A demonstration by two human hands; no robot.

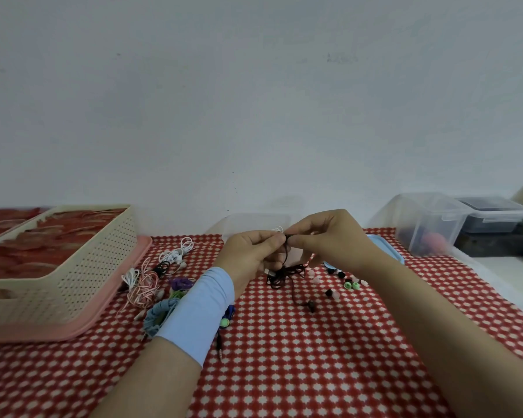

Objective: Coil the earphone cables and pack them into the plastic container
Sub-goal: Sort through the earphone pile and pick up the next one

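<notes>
At the centre of the frame, a dark earphone cable (287, 271) is pinched by the left hand (248, 251) and right hand (329, 239), which are held close together, and its tangled rest lies on the desk (314, 357). Just behind the hands a clear plastic container (254, 220) is seen. At centre left, tangled earphones (145, 285) are heaped beside a cream basket (73, 260) on a pink tray (127, 285). Ear tips (351, 285) are scattered at centre right. Open cloth is left along the lower edge.
</notes>
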